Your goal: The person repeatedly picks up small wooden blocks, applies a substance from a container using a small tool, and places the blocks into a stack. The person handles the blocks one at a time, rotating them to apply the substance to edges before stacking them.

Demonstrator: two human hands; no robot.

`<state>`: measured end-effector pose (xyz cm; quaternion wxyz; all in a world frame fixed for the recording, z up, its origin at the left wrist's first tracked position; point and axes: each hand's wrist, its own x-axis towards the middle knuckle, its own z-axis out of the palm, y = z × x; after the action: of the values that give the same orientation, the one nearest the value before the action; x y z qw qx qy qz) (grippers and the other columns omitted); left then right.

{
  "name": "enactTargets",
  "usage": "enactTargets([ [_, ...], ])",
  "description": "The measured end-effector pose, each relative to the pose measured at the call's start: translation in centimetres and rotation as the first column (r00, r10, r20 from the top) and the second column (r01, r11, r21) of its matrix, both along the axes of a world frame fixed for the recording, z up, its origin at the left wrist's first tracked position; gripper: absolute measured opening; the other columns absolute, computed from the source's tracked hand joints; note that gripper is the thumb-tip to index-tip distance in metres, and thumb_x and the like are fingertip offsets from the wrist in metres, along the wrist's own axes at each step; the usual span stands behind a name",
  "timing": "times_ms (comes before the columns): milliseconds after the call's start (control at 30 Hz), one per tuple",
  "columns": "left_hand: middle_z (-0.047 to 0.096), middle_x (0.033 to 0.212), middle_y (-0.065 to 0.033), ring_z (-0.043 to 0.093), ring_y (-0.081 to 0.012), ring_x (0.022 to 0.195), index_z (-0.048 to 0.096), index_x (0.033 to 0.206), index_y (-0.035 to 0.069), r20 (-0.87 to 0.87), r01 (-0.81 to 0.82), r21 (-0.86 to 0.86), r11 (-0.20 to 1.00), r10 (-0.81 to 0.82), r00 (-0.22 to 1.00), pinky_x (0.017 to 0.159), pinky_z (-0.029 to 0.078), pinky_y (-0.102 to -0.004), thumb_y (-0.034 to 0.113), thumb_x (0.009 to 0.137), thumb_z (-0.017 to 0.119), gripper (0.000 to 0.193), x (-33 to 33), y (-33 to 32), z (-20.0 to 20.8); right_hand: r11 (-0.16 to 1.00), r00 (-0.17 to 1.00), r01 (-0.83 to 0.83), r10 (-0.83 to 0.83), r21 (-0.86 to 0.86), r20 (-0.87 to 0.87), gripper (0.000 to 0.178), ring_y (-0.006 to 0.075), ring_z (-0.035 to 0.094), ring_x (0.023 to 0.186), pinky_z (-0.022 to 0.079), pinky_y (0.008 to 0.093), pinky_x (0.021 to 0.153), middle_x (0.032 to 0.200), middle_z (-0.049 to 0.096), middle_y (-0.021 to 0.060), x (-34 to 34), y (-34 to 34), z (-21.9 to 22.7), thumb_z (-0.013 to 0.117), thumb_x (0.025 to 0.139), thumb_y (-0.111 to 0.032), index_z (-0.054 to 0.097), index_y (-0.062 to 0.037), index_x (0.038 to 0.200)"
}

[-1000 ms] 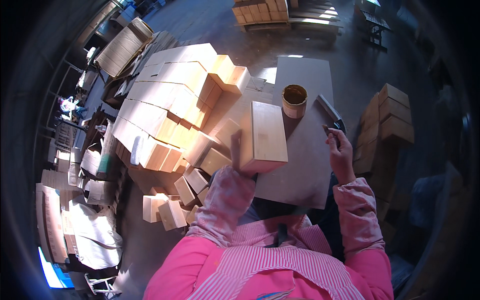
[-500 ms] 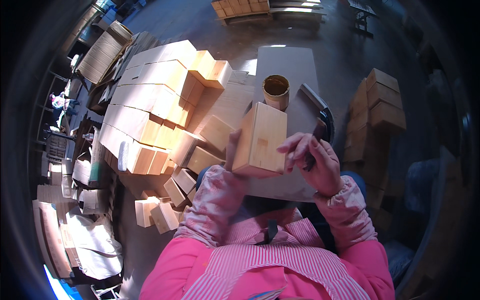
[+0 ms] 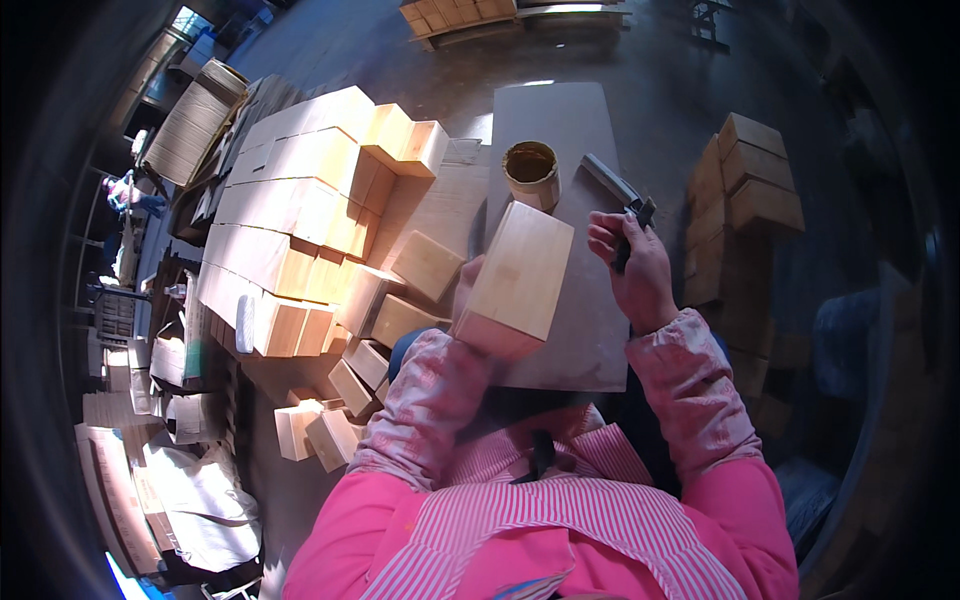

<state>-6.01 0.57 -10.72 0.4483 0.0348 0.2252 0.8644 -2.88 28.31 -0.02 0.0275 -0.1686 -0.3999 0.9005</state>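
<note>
A pale wooden box [image 3: 520,265], tilted, is gripped from its left side by my left hand [image 3: 469,287], whose fingers are partly hidden behind it. To the right of the box, my right hand [image 3: 640,268] is closed around a small dark-handled tool like a putty knife [image 3: 646,212]. That hand is apart from the box. Just beyond the box stands an open can [image 3: 533,183] with brown stuff inside, on a grey board [image 3: 590,330]. A long metal tool [image 3: 606,180] lies on the board near my right hand, its near end partly hidden.
A big stack of wooden boxes [image 3: 290,190] rises at left, with loose boxes [image 3: 400,322] heaped at its near side. More boxes [image 3: 755,185] are stacked at right. Cardboard and white sacks [image 3: 205,505] lie at far left; a loaded pallet [image 3: 460,18] stands at the back.
My right hand has moved away from the box, up and toward the metal tool, still holding the small dark tool. The box has tilted in my left hand. The whole view has shifted slightly.
</note>
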Motion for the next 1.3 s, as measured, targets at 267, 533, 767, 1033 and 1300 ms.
enactTargets([
  [267, 0.044, 0.148, -0.0238, 0.056, -0.0356, 0.119, 0.020, 0.159, -0.003, 0.115, -0.056, -0.018, 0.998, 0.058, 0.992, 0.100, 0.051, -0.0467, 0.058, 0.096, 0.060, 0.097, 0.4, -0.3, -0.7, 0.982, 0.996, -0.079, 0.073, 0.171, 0.041, 0.028, 0.0067, 0.055, 0.073, 0.044, 0.0220, 0.062, 0.103, 0.069, 0.0045, 0.6, -0.9, -0.7, 0.045, 0.111, -0.022, 0.066, -0.0043, 0.113],
  [533, 0.055, 0.124, -0.0171, 0.060, -0.0284, 0.107, 0.024, 0.157, -0.005, 0.363, -0.003, -0.051, 0.999, 0.022, 0.932, 0.093, 0.054, -0.0396, 0.051, 0.101, 0.056, 0.085, 0.0, 0.1, -0.3, 0.974, 0.992, -0.126, 0.125, 0.188, 0.019, 0.025, 0.0029, 0.046, 0.064, 0.039, 0.0200, 0.057, 0.100, 0.067, 0.0024, 0.8, -1.4, -0.2, 0.047, 0.110, -0.020, 0.066, -0.0042, 0.115],
  [767, 0.057, 0.133, -0.0219, 0.062, -0.0284, 0.115, 0.036, 0.152, -0.004, -0.002, -0.129, -0.088, 0.988, 0.130, 0.992, 0.094, 0.054, -0.0393, 0.049, 0.101, 0.053, 0.076, 1.1, 1.1, 2.2, 0.973, 0.986, -0.167, 0.167, 0.160, 0.018, 0.026, 0.0032, 0.046, 0.066, 0.039, 0.0189, 0.057, 0.103, 0.069, 0.0047, 0.8, -1.4, -0.6, 0.047, 0.111, -0.022, 0.065, -0.0049, 0.118],
  [1033, 0.062, 0.132, -0.0162, 0.063, -0.0274, 0.116, 0.050, 0.143, 0.001, 0.104, -0.320, -0.167, 0.932, 0.340, 0.935, 0.101, 0.051, -0.0394, 0.046, 0.104, 0.044, 0.060, 2.6, 3.7, 8.5, 0.870, 0.941, -0.304, 0.337, 0.388, -0.018, 0.057, 0.0064, 0.056, 0.082, 0.047, 0.0218, 0.066, 0.112, 0.066, 0.0082, 1.8, -1.5, 0.1, 0.066, 0.101, -0.042, 0.053, -0.0033, 0.140],
  [1300, 0.041, 0.152, -0.0244, 0.036, -0.0407, 0.144, 0.039, 0.151, -0.003, -0.961, -0.963, -0.269, 0.026, -0.075, 0.266, 0.121, 0.024, -0.0476, 0.055, 0.106, 0.038, 0.074, 4.0, 7.8, 14.2, 0.807, 0.855, -0.485, 0.519, -0.337, 0.010, 0.061, 0.0209, 0.067, 0.114, 0.056, 0.0393, 0.098, 0.132, 0.061, 0.0087, 1.9, -1.4, -0.7, 0.069, 0.096, -0.037, 0.047, -0.0069, 0.144],
])
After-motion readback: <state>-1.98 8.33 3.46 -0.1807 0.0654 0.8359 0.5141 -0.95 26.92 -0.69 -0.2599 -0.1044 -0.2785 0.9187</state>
